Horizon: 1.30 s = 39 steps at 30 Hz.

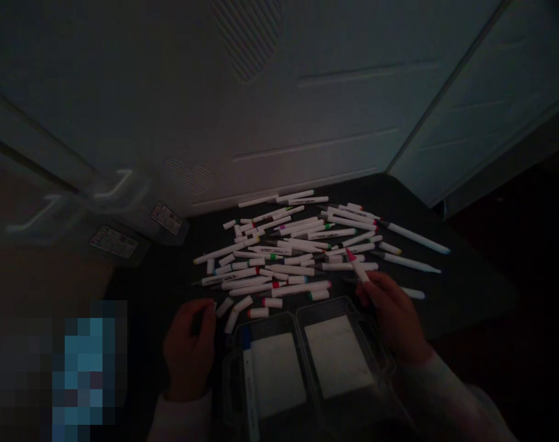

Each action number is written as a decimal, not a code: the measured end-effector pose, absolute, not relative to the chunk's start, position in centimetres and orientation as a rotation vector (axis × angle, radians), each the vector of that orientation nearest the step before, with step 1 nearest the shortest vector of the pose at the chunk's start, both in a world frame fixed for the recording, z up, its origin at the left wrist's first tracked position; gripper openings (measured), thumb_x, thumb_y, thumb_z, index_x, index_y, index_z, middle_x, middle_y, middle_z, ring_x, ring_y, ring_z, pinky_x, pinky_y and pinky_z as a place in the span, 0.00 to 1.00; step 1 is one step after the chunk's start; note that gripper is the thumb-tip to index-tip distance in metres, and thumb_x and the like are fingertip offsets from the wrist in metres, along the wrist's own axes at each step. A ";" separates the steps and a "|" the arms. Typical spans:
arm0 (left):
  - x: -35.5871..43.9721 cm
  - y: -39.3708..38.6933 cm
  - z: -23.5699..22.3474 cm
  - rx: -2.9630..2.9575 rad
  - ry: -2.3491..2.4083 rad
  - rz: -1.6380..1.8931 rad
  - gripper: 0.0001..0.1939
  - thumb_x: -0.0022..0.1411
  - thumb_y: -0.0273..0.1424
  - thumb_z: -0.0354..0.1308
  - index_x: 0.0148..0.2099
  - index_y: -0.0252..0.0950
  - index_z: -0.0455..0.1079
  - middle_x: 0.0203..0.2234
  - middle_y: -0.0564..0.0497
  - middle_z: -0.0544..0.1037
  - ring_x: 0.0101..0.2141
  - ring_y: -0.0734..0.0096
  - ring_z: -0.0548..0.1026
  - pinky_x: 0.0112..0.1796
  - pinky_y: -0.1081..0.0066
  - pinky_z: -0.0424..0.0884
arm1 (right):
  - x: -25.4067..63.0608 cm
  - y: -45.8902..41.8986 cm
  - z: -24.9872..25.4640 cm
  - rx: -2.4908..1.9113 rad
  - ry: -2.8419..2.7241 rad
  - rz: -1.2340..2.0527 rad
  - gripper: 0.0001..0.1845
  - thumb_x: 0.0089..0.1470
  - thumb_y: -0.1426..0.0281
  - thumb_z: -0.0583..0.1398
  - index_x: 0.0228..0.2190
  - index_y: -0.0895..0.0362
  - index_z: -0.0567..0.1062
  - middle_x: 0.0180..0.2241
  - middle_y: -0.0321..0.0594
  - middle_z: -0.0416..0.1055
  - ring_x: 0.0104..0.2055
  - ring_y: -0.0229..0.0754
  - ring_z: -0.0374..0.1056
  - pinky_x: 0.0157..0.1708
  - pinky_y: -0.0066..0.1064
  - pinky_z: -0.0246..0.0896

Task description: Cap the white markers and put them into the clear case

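Note:
My right hand [396,316] grips a white marker [359,268] whose pinkish-red end points up and to the left. My left hand [190,341] is curled, thumb and forefinger pinched together; a tiny pale spot shows at the fingertips, too small to name. Just right of those fingers lie loose caps [239,312]. A wide spread of white markers [292,269] with coloured ends covers the dark surface beyond both hands. Between my wrists an open clear plastic case [302,353] holds white sheets [339,356] and a blue-ended marker [250,387].
Pale panels [279,135] with ribbed heart shapes stand behind the markers. At the left are clear cases with handles and a printed label [113,241]. The dark tabletop [472,288] reaches to the right. A pixelated patch hides the lower left, and the scene is dim.

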<state>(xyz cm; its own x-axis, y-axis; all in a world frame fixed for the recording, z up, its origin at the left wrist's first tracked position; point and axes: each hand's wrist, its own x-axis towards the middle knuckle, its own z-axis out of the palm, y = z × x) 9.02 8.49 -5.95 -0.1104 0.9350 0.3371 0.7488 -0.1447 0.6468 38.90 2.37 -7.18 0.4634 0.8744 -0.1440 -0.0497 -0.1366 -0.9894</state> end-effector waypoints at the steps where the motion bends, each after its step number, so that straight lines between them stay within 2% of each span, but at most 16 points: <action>1: 9.0 8.5 -5.9 1.910 1.872 1.100 0.07 0.55 0.34 0.51 0.32 0.37 0.68 0.28 0.51 0.75 0.31 0.70 0.73 0.35 0.70 0.69 | 38.9 2.4 -7.2 -1.492 -0.759 0.944 0.12 0.49 0.60 0.59 0.33 0.55 0.71 0.22 0.33 0.63 0.26 0.36 0.58 0.27 0.28 0.53; 14: 8.9 8.2 -6.1 1.857 1.910 1.122 0.09 0.57 0.35 0.50 0.34 0.37 0.69 0.28 0.51 0.75 0.31 0.70 0.73 0.34 0.71 0.69 | 39.0 2.2 -7.3 -1.536 -0.709 0.952 0.13 0.48 0.59 0.60 0.33 0.54 0.71 0.24 0.34 0.64 0.26 0.37 0.58 0.27 0.28 0.54; 22: 10.0 9.5 -6.0 2.342 1.717 1.078 0.07 0.59 0.29 0.50 0.36 0.34 0.69 0.29 0.49 0.75 0.33 0.70 0.73 0.35 0.71 0.69 | 38.8 2.2 -6.2 -1.679 -0.665 0.944 0.16 0.43 0.56 0.61 0.29 0.54 0.72 0.23 0.34 0.64 0.26 0.37 0.58 0.25 0.28 0.54; 27: 10.9 10.4 -5.2 2.540 1.646 0.809 0.07 0.59 0.26 0.51 0.38 0.35 0.70 0.33 0.48 0.76 0.38 0.67 0.70 0.41 0.65 0.67 | 38.4 2.3 -5.7 -1.807 -0.540 0.909 0.20 0.35 0.52 0.62 0.29 0.52 0.72 0.24 0.37 0.68 0.27 0.42 0.61 0.23 0.32 0.55; 32: 11.7 11.1 -4.5 2.636 1.517 0.479 0.08 0.59 0.29 0.52 0.42 0.39 0.69 0.39 0.52 0.75 0.43 0.65 0.68 0.44 0.60 0.63 | 38.7 2.1 -6.0 -1.895 -0.601 0.877 0.18 0.35 0.50 0.61 0.28 0.48 0.72 0.24 0.36 0.68 0.28 0.45 0.62 0.23 0.34 0.56; 39: 11.3 11.9 -4.9 2.619 1.539 0.450 0.08 0.58 0.27 0.53 0.39 0.40 0.72 0.39 0.53 0.76 0.43 0.63 0.68 0.43 0.59 0.63 | 38.4 2.4 -5.7 -1.763 -0.617 0.898 0.19 0.36 0.51 0.63 0.27 0.52 0.72 0.22 0.35 0.65 0.26 0.38 0.59 0.23 0.29 0.55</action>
